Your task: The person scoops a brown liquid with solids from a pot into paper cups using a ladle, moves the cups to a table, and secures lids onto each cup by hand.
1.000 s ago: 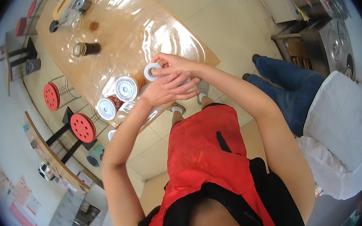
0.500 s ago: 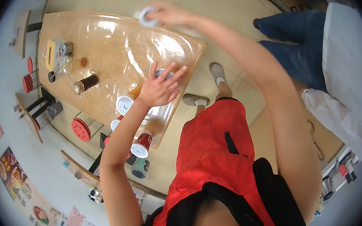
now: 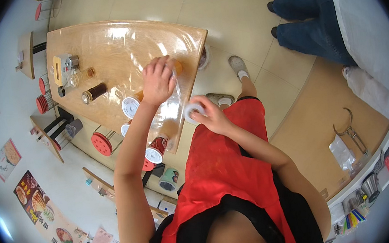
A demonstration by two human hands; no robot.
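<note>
My left hand (image 3: 157, 82) is over the table near its right end, fingers bent around the top of a cup with an orange drink (image 3: 177, 67); the hand hides most of the cup. My right hand (image 3: 214, 117) grips a roll of tape (image 3: 193, 112) with a pale ring-shaped core, just off the table's near edge. A clear shiny strip (image 3: 177, 86) runs from the cup toward the roll. Nearby stand a white-lidded cup (image 3: 131, 108), a smaller white-lidded cup (image 3: 125, 129) and a red patterned cup (image 3: 158, 148) with a white lid.
On the wooden table (image 3: 107, 45), under a clear cover, are a dark sauce bottle (image 3: 94, 92), a lighter jar (image 3: 81, 77) and a metal canister (image 3: 72, 62). Red stools (image 3: 101, 144) stand at left. A person in jeans (image 3: 312, 30) is at right, beside a brown counter (image 3: 307, 124).
My right hand has come down and nearer with the tape roll, from beyond the table's far edge. My left hand has gone from spread fingers to closing around the cup.
</note>
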